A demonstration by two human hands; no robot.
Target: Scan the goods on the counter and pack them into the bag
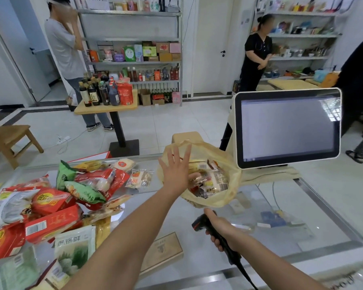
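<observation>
The left hand [176, 171] is hovering with fingers spread and straight, grasping nothing, over the mouth of the bag [228, 191], which is slumping on the glass counter [314, 197] at about five o'clock from the middle of the view. The right hand [220, 229] is clenching the handle of the scanner [204, 223] lower down, near six o'clock, with the scanner's head turning leftward. The unpacked goods [57, 204] are lying heaped at eight o'clock, well apart from the bag. Those pouches and cartons are looking light. Their film wrappers are probably going to be slick and crinkly, so pinching a sealed edge, or gripping a carton across its narrow sides, is seeming the safest hold. The puffed snack bags are likely to crush easily. The bag itself is looking thin and limp, so its rim is probably needing a hand to keep it wide. The left hand is covering part of the bag's opening, the heap is running off the left edge, most barcodes are too blurred to find, and the monitor [287, 128] at three o'clock is showing nothing readable.
</observation>
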